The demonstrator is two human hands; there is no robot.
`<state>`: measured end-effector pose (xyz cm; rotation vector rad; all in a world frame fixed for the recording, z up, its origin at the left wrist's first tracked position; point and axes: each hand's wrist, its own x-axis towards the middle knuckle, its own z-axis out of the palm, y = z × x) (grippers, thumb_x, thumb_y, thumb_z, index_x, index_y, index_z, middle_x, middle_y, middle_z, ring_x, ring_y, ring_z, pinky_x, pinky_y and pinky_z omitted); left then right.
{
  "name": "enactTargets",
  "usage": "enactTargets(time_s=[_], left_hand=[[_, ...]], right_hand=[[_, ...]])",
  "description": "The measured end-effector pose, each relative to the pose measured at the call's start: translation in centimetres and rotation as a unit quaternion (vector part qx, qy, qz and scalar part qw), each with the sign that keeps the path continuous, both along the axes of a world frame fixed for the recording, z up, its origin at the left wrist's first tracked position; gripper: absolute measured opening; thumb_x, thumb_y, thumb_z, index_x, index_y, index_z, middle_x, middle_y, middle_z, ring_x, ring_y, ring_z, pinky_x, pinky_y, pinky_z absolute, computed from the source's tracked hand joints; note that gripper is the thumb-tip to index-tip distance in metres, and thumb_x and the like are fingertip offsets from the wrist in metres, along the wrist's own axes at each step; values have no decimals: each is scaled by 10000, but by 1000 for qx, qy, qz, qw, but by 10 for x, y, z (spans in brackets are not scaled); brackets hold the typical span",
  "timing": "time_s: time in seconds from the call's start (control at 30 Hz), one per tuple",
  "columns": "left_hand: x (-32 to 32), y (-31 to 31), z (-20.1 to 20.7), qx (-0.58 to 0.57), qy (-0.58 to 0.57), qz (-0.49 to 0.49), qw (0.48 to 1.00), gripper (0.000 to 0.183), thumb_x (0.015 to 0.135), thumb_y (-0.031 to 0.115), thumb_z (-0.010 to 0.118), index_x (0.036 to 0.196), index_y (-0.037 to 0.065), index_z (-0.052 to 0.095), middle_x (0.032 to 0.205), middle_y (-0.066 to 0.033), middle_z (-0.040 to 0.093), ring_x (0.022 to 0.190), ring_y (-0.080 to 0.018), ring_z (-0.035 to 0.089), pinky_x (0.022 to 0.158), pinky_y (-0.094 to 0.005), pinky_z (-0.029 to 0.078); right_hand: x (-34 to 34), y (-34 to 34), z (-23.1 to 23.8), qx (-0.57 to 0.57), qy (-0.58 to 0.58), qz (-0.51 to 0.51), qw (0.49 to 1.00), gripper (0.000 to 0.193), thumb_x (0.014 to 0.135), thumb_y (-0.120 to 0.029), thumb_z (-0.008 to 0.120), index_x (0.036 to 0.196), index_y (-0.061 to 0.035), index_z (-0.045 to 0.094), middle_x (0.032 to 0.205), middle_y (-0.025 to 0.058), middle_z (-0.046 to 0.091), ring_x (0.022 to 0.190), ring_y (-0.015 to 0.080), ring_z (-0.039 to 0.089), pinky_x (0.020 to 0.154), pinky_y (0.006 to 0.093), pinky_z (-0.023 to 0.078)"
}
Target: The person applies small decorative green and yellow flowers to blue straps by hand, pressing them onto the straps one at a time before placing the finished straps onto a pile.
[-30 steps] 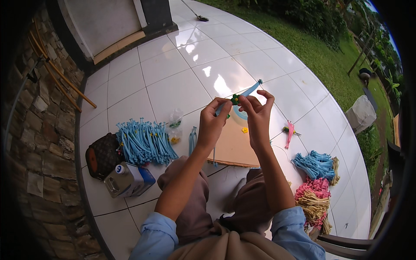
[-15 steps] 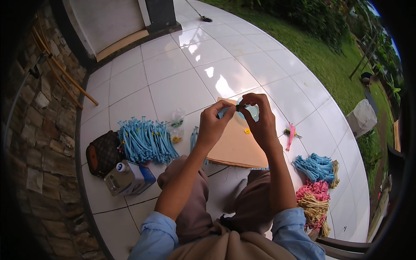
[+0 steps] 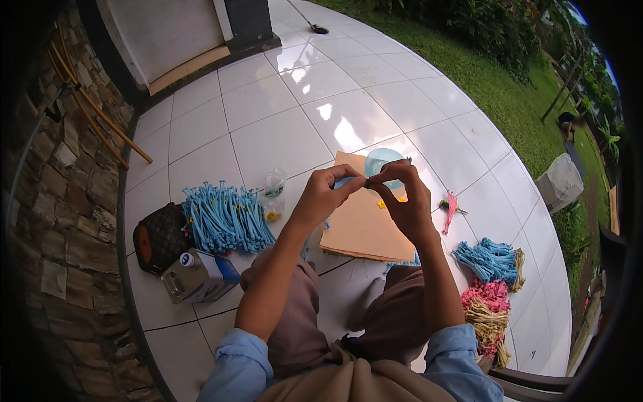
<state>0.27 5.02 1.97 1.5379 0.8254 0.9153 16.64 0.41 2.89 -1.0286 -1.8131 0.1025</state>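
Observation:
My left hand [image 3: 324, 194] and my right hand [image 3: 402, 201] meet in front of me, fingertips pinched together on a thin light blue strip [image 3: 356, 181]. They hover over a tan cardboard sheet [image 3: 362, 228] lying on the white tiled floor. A pale blue round dish [image 3: 382, 161] sits at the far edge of the cardboard, partly behind my right fingers. A large pile of light blue strips [image 3: 224, 216] lies to the left of my left forearm.
A brown patterned pouch [image 3: 158, 238] and a white-and-blue jug [image 3: 199, 275] lie at lower left. Pink-handled scissors [image 3: 449, 211], blue [image 3: 487, 258], pink [image 3: 487, 295] and straw-coloured bundles [image 3: 485, 321] lie at right. A small plastic bag [image 3: 273, 194] sits by the pile. Stone wall left, grass beyond.
Both hands have come down and closer to the cardboard. The blue strip that stuck up from my fingers a second ago now shows only as a short piece between the fingertips.

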Motion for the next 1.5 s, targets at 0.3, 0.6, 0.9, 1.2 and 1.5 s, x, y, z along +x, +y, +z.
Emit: enactTargets(time_s=[0.3, 0.6, 0.9, 1.2, 1.5], left_hand=[[4, -2, -1, -68, -14, 19, 997, 193, 823, 222, 611, 830, 31, 638, 497, 57, 427, 439, -3, 351, 422, -172, 260], [0, -2, 7, -188, -102, -52, 975, 184, 847, 237, 555, 852, 54, 539, 476, 91, 318, 407, -6, 245, 401, -182, 175], [-4, 0, 4, -235, -157, -110, 953, 172, 847, 231, 560, 797, 68, 549, 472, 93, 307, 410, -6, 245, 411, -188, 179], [2, -4, 1, 155, 63, 60, 984, 168, 817, 180, 605, 844, 15, 610, 627, 16, 534, 543, -31, 401, 485, -209, 337], [9, -10, 4, 142, 74, 63, 985, 184, 855, 196, 551, 805, 21, 580, 542, 20, 454, 489, -33, 343, 447, -229, 290]], right_hand=[[-3, 2, -2, -24, 62, 15, 998, 318, 725, 56, 640, 961, -38, 449, 818, 87, 559, 781, 224, 572, 675, 325, 467], [-3, 9, -9, 148, -38, 64, 986, 373, 722, 130, 580, 923, -45, 320, 844, 127, 553, 773, 297, 541, 615, 355, 470], [-5, 8, -10, 179, -75, 47, 980, 431, 720, 124, 603, 906, -69, 265, 858, 138, 548, 776, 288, 537, 617, 371, 469], [9, 13, -8, -136, 124, 65, 981, 489, 735, -53, 681, 1037, -68, 296, 833, 75, 566, 992, 183, 482, 828, 336, 393], [5, 11, -6, -232, 264, 121, 929, 404, 789, -50, 643, 1029, -57, 318, 703, 44, 499, 745, 107, 530, 693, 263, 458]])
